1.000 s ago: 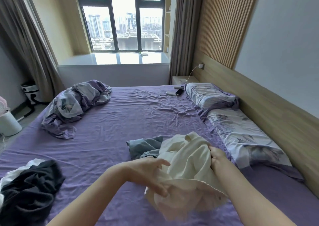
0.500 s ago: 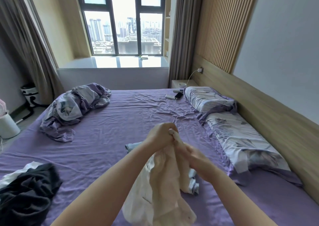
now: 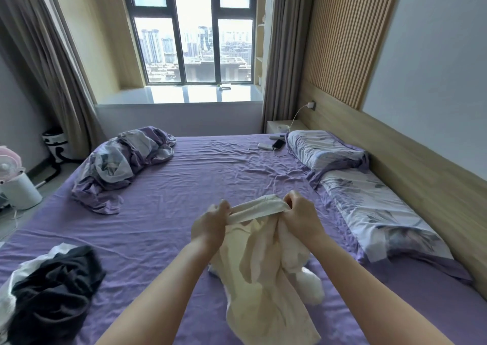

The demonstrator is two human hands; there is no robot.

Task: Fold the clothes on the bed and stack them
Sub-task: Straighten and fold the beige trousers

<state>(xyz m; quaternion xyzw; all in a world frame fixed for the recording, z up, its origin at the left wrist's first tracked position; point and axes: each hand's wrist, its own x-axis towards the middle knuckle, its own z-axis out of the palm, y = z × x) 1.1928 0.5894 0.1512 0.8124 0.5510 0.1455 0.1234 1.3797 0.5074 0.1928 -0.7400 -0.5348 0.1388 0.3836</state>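
A cream garment hangs in front of me above the purple bed. My left hand grips its top edge on the left and my right hand grips the same edge on the right, with the band stretched between them. The rest of the cloth droops down to the sheet. A heap of black and white clothes lies at the near left of the bed. The grey-blue garment seen earlier is hidden behind the cream one.
A crumpled purple floral duvet sits at the far left of the bed. Two floral pillows line the wooden headboard on the right. A phone and power bank lie near the far pillow. A small fan stands on the floor at left.
My hands have pulled apart along the cream garment's top edge, spreading it out where it was bunched between them. A second ago the garment was a crumpled bundle low over the sheet.
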